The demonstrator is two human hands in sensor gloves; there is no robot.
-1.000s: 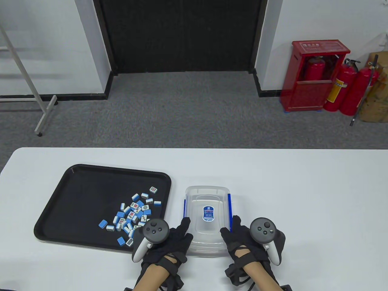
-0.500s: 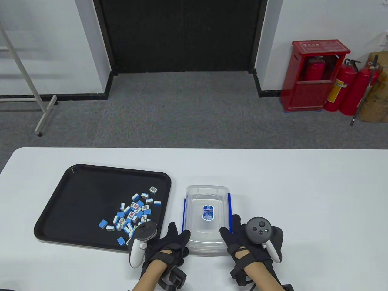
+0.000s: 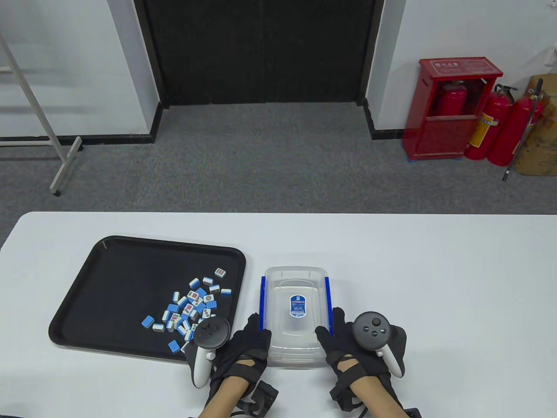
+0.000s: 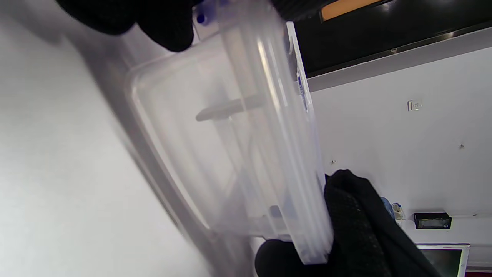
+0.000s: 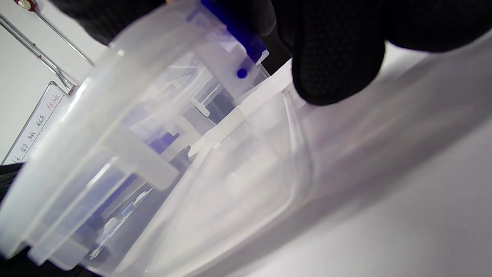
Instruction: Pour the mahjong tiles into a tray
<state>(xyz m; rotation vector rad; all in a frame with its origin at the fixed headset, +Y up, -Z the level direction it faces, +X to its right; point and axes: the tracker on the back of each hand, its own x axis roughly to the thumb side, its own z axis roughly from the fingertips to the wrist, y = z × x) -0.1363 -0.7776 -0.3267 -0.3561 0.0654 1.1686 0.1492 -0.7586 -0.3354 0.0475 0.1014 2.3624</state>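
Observation:
A clear plastic box (image 3: 296, 273) with blue side latches stands open and empty at the table's near middle, a sticker on its floor. My left hand (image 3: 250, 344) grips its near left corner and my right hand (image 3: 337, 337) grips its near right corner. To the left is a black tray (image 3: 130, 241) with several blue-and-white mahjong tiles (image 3: 191, 309) heaped in its near right part. The left wrist view shows the box (image 4: 215, 146) close up under my fingers (image 4: 165, 23). The right wrist view shows the box (image 5: 153, 154), a blue latch (image 5: 234, 34) and my fingers (image 5: 334, 57) on its rim.
The white table (image 3: 435, 283) stretches right of the box. Its near edge is just below my wrists. Beyond the far edge are grey carpet, a red extinguisher cabinet (image 3: 452, 109) and a metal stand (image 3: 56, 148).
My left hand drew back from the box's left edge, then took hold of its near left corner again. The box shifted slightly to the left. My right hand kept its grip.

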